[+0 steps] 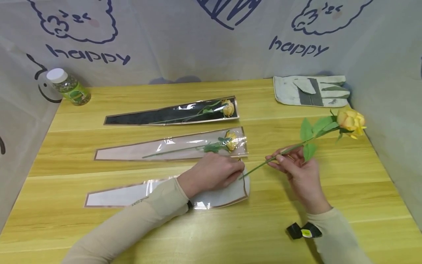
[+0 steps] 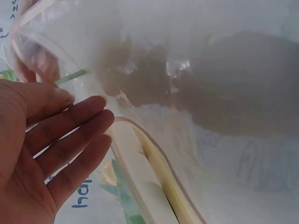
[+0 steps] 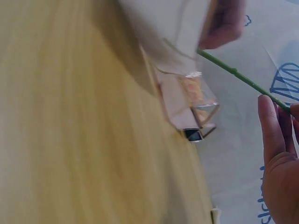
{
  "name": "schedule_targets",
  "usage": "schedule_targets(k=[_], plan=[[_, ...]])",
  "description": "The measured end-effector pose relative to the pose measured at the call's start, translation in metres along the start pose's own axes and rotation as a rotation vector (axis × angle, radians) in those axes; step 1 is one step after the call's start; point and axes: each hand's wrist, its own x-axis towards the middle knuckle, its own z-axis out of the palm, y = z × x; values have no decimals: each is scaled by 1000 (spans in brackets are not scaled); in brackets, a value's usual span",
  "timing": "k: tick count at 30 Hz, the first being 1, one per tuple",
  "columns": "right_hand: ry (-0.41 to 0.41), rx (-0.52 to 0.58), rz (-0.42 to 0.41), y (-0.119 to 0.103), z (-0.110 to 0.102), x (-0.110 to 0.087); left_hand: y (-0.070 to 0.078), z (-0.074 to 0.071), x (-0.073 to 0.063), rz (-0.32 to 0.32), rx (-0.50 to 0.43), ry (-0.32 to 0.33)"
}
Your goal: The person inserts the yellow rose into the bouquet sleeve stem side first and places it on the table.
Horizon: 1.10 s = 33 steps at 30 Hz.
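Note:
My left hand (image 1: pixel 214 171) pinches the upper edge of a white flower sleeve (image 1: pixel 212 200) at its wide right end, where the mouth stands apart. In my right hand (image 1: pixel 303 172), the thumb and fingers pinch the green stem of a yellow artificial rose (image 1: pixel 351 122), its bloom up to the right. The stem's lower end meets the sleeve's mouth; the left wrist view shows the green stem tip (image 2: pixel 72 76) by the clear film. The right wrist view shows the stem (image 3: pixel 236 73) slanting between the right fingers and the sleeve.
Behind the white sleeve lie a pink sleeve (image 1: pixel 125 151) and a black sleeve (image 1: pixel 128 118), each with a yellow rose inside. A white-capped jar (image 1: pixel 74 90) stands back left. A work glove (image 1: pixel 287 91) lies back right. Printed cloth walls enclose the wooden table (image 1: pixel 356 190).

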Motion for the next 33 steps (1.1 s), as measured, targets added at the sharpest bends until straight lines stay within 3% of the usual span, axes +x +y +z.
schedule_targets(k=[9, 16, 22, 29, 33], plan=[[-19, -42, 99, 19, 2, -6, 5, 1, 2, -4, 69, 71], [3, -93, 165, 39, 0, -8, 7, -2, 3, -42, 80, 65], [26, -104, 146, 35, 18, -8, 7, 0, 4, -53, 87, 87], [5, -98, 131, 36, 19, -8, 7, 0, 3, -62, 135, 82], [33, -90, 128, 34, 18, -7, 7, -1, 3, -65, 138, 92]])
